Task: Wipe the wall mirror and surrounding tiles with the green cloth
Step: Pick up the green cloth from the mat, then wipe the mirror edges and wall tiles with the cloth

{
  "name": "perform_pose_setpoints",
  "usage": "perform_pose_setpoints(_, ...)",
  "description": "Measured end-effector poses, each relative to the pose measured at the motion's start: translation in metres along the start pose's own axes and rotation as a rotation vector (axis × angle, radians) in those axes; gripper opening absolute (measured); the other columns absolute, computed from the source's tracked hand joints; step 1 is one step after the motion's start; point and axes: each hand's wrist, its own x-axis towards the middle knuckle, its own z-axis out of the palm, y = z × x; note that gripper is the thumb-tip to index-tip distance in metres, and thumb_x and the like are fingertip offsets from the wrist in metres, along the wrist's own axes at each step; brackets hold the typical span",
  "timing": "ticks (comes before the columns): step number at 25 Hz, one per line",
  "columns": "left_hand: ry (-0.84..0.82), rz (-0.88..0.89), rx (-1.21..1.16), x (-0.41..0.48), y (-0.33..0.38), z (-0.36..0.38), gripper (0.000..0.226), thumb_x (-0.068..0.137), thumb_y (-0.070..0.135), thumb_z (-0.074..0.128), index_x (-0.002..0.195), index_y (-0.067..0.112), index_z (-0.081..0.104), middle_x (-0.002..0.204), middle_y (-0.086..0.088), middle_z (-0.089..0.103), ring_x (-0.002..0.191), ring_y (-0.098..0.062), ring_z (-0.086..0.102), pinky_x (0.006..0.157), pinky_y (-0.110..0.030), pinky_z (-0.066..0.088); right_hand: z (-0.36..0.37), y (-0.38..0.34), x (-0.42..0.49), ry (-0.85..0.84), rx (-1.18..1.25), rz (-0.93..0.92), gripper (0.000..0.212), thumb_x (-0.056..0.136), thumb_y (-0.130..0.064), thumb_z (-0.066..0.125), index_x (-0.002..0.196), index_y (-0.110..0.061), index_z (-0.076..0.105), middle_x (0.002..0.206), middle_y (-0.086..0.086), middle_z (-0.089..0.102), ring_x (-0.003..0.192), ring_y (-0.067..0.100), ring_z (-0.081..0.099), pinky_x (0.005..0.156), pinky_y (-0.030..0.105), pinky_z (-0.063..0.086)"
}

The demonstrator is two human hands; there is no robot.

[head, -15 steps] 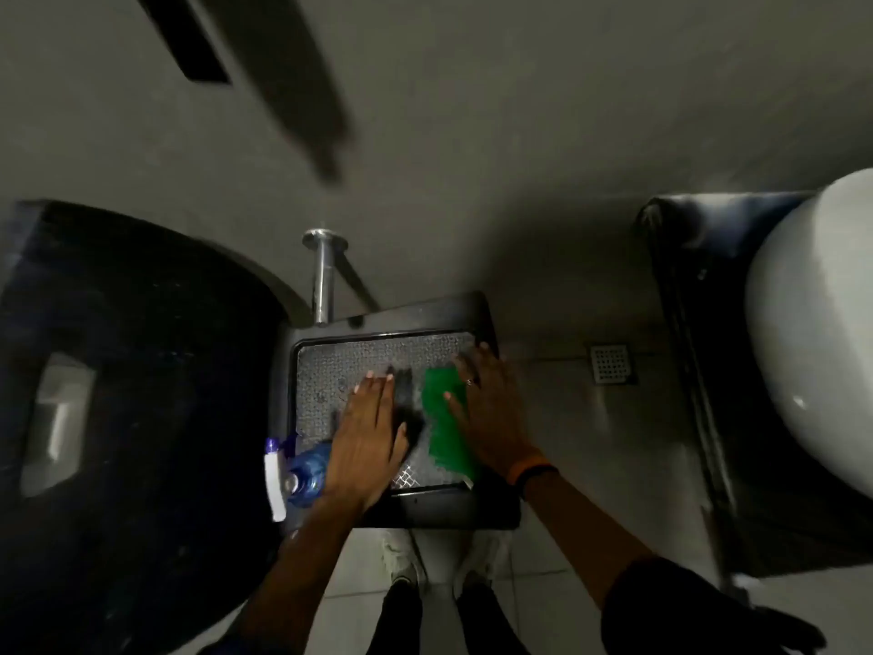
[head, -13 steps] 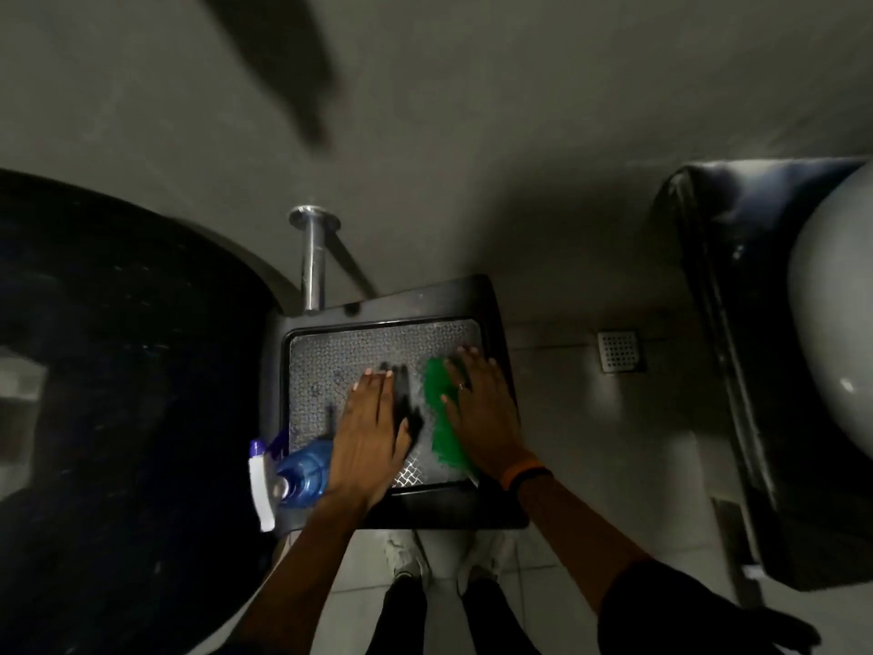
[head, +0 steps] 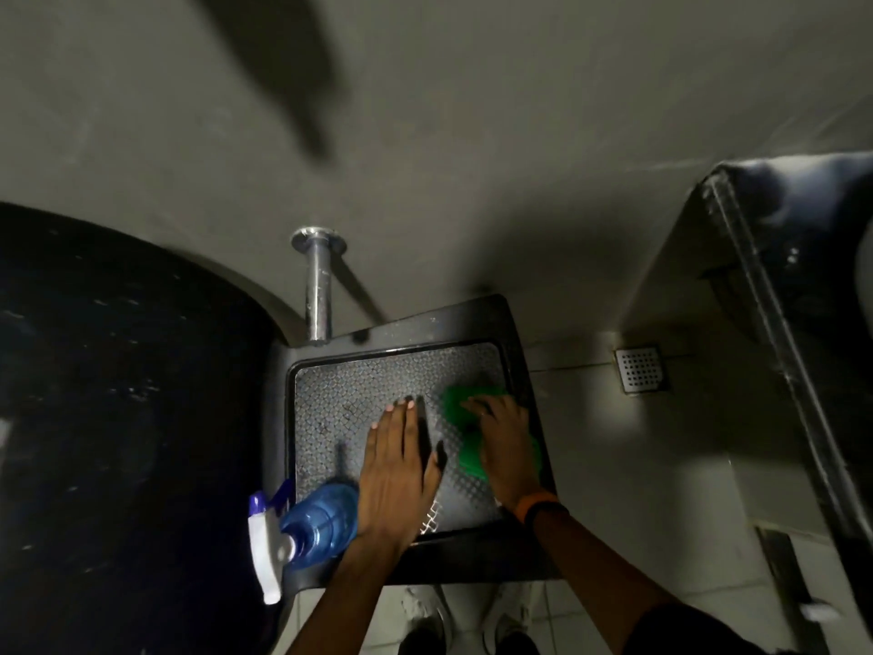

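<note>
Dim bathroom, view straight down. Blue spray bottle (head: 317, 521) with white trigger lies at near-left corner of black textured stool top (head: 330, 408), touching left wrist. Left hand (head: 396, 470) flat on stool top, fingers together and extended, grip on nothing. Green cloth (head: 465, 453) on right part of stool top, under right hand (head: 506, 442); fingers curled onto cloth, grip pressing it down. Orange-and-black wristband (head: 536, 504) on right wrist. Floor drain (head: 641, 370) well apart, right.
</note>
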Motion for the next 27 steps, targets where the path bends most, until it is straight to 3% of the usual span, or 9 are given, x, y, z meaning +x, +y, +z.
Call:
perform_pose_setpoints(3,0.094,0.049,-0.001,0.012,0.019,-0.063,0.069,0.101,0.043,0.040,0.157,0.003,0.029,0.163,-0.020,0.034,0.154,-0.031,0.023,0.127,-0.048,0.017,-0.058,-0.023,0.005,0.147,0.027,0.032,0.051,0.076,0.006,0.057,0.122,-0.011,0.071,0.125,0.013,0.070,0.117,0.029,0.056,0.099,0.046,0.047)
perform_pose_setpoints(8,0.355,0.195,-0.050,0.054,0.072,-0.206,0.074,0.096,0.037,0.056,0.156,0.001,0.032,0.164,-0.017,0.033,0.156,-0.028,0.017,0.126,-0.047,0.016,-0.208,-0.076,0.046,0.492,0.210,-0.022,0.033,0.091,-0.011,0.062,0.123,-0.020,0.067,0.120,0.008,0.070,0.113,0.025,0.056,0.102,0.023,0.040)
perform_pose_setpoints(11,0.574,0.370,-0.045,0.073,0.122,-0.322,0.072,0.091,0.032,0.057,0.152,-0.002,0.038,0.160,-0.019,0.039,0.155,-0.030,0.018,0.127,-0.043,0.013,-0.337,-0.119,0.067,0.652,0.147,-0.209,0.045,0.086,-0.016,0.063,0.131,-0.020,0.061,0.131,0.005,0.065,0.120,0.021,0.053,0.106,0.036,0.039)
perform_pose_setpoints(13,0.687,0.433,-0.022,0.086,0.148,-0.383,0.074,0.091,0.032,0.057,0.153,-0.002,0.036,0.161,-0.019,0.037,0.156,-0.030,0.017,0.127,-0.044,0.014,-0.405,-0.142,0.079,0.733,0.155,-0.230,0.047,0.088,-0.019,0.056,0.134,-0.022,0.059,0.137,0.000,0.059,0.123,0.020,0.051,0.108,0.036,0.037)
perform_pose_setpoints(17,0.921,0.498,-0.017,0.104,0.202,-0.533,0.076,0.092,0.033,0.058,0.155,-0.001,0.032,0.163,-0.018,0.033,0.156,-0.032,0.016,0.126,-0.049,0.017,-0.547,-0.199,0.093,1.049,0.140,-0.358,0.040,0.095,-0.013,0.046,0.128,-0.012,0.068,0.130,0.007,0.066,0.117,0.022,0.053,0.107,0.032,0.036)
perform_pose_setpoints(21,1.097,0.543,-0.021,0.122,0.260,-0.660,0.076,0.094,0.034,0.056,0.156,-0.001,0.030,0.164,-0.019,0.030,0.157,-0.033,0.014,0.126,-0.052,0.018,-0.685,-0.241,0.115,1.337,0.103,-0.528,0.039,0.097,-0.005,0.043,0.127,-0.008,0.069,0.128,0.009,0.065,0.120,0.026,0.054,0.110,0.039,0.041)
perform_pose_setpoints(25,1.253,0.649,0.067,0.139,0.321,-0.738,0.076,0.095,0.037,0.055,0.157,0.001,0.030,0.165,-0.019,0.030,0.156,-0.033,0.015,0.124,-0.054,0.022,-0.822,-0.258,0.130,1.536,0.178,-0.630,0.042,0.093,-0.009,0.043,0.125,-0.014,0.069,0.126,-0.008,0.056,0.118,0.019,0.052,0.110,0.031,0.041)
perform_pose_setpoints(27,1.337,0.685,0.096,0.148,0.355,-0.769,0.075,0.095,0.037,0.054,0.156,0.001,0.030,0.164,-0.020,0.030,0.156,-0.033,0.015,0.124,-0.053,0.021,-0.906,-0.264,0.134,1.546,0.484,-0.695,0.034,0.092,-0.015,0.048,0.116,-0.023,0.070,0.117,-0.030,0.055,0.116,0.007,0.052,0.107,0.026,0.043)
